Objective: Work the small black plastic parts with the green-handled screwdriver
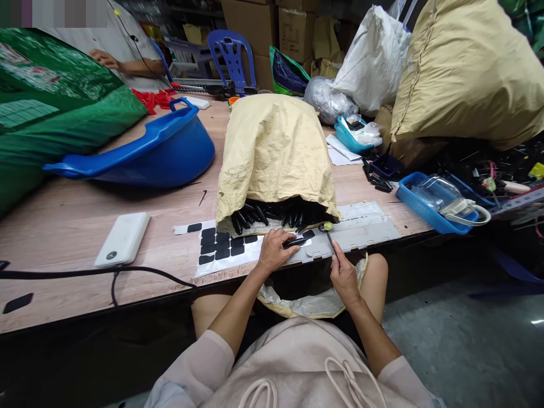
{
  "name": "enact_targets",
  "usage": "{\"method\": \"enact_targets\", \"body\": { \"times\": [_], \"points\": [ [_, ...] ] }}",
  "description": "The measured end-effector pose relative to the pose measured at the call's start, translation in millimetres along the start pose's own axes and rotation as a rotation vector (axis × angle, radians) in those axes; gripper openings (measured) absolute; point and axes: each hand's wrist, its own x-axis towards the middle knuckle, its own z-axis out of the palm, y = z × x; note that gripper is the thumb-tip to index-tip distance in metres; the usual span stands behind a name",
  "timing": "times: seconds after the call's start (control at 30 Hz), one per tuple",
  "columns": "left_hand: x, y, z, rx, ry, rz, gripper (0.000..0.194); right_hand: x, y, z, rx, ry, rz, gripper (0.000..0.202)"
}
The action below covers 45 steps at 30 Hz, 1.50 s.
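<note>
Between the fingers of my left hand (275, 249) is a slim black piece (296, 242), held low over the table edge. My right hand (345, 277) grips the thin handle of a small hammer-like tool (330, 235) with a yellow-green spot on its head. The tool's head is just right of the black piece, above a grey cardboard strip (365, 224). In front of both hands, a yellow woven sack (276, 147) lies with its mouth toward me, and many black pieces (255, 214) show inside. Left of my left hand lies a white sheet with black rounded-square stickers (223, 245).
A white power bank (123, 239) with a black cable (161, 273) lies left. Behind it rests a blue basin (170, 147). At right are a blue tray (442, 209) and a big sack (471, 73). An open sack (310, 306) hangs at my lap. Another person's hand (105, 58) shows at back left.
</note>
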Motion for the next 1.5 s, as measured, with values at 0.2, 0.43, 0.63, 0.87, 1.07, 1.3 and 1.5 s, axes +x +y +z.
{"method": "enact_targets", "body": {
  "times": [0.2, 0.43, 0.63, 0.87, 1.07, 1.3, 1.5],
  "points": [
    [0.5, -0.6, -0.2, -0.003, 0.001, -0.003, 0.02, 0.6, -1.8, -1.0, 0.008, 0.006, -0.002, 0.05],
    [0.7, 0.7, -1.0, -0.001, -0.004, -0.014, 0.019, 0.7, -2.1, -1.6, -0.022, 0.003, -0.008, 0.05],
    [0.9, 0.9, -0.2, -0.001, 0.009, -0.01, 0.018, 0.5, -2.9, -1.2, -0.03, 0.007, -0.012, 0.05],
    [1.7, 1.0, -1.1, -0.016, 0.001, -0.021, 0.021, 0.3, -4.0, -5.4, 0.024, -0.031, 0.055, 0.049],
    [2.1, 0.4, -0.7, -0.002, -0.006, -0.011, 0.017, -7.8, -16.5, -18.6, 0.119, -0.118, 0.104, 0.05],
    [2.1, 2.8, -0.3, -0.015, -0.01, -0.032, 0.016, -15.2, -45.3, -21.5, 0.12, -0.179, -0.015, 0.047],
    [1.7, 4.8, -0.8, -0.009, -0.011, -0.033, 0.015, -15.0, -55.7, -19.2, 0.054, -0.138, -0.095, 0.048]
  ]
}}
